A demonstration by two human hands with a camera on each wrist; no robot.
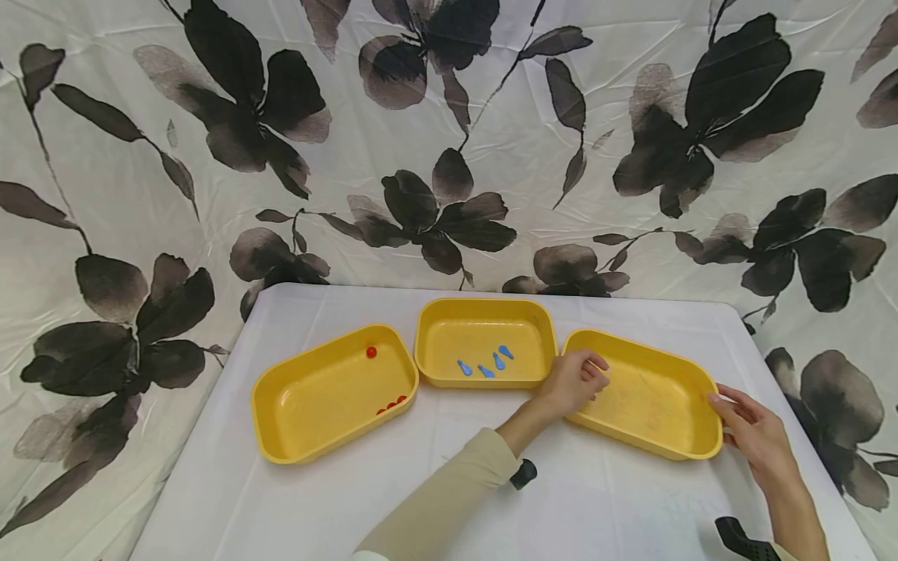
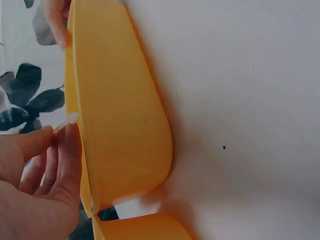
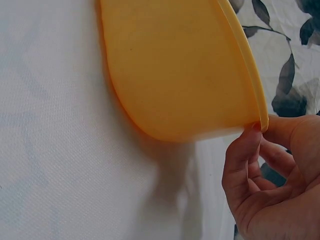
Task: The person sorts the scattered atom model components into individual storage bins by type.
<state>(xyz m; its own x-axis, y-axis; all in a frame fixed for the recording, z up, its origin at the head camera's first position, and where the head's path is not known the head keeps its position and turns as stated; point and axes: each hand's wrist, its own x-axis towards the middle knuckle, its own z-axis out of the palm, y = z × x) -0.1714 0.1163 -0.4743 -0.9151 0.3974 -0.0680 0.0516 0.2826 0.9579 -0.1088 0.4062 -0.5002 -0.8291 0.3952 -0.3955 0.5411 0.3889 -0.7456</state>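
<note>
My left hand (image 1: pixel 571 383) is over the left end of the right-hand yellow tray (image 1: pixel 648 343). In the left wrist view, its thumb and finger pinch a small pale, translucent piece (image 2: pixel 73 118) by the tray's rim; its kind is unclear. My right hand (image 1: pixel 761 436) holds the far right end of that same tray, thumb and fingers pinching the rim in the right wrist view. Several small blue drop-shaped pieces (image 1: pixel 499 361) lie in the middle yellow tray (image 1: pixel 484 306), left of my left hand.
At the left, another yellow tray (image 1: pixel 309 360) holds several small red round pieces (image 1: pixel 371 352). The three trays stand side by side on a white-covered table (image 1: pixel 316 514). Behind it hangs a cloth (image 1: pixel 519 179) with dark flowers.
</note>
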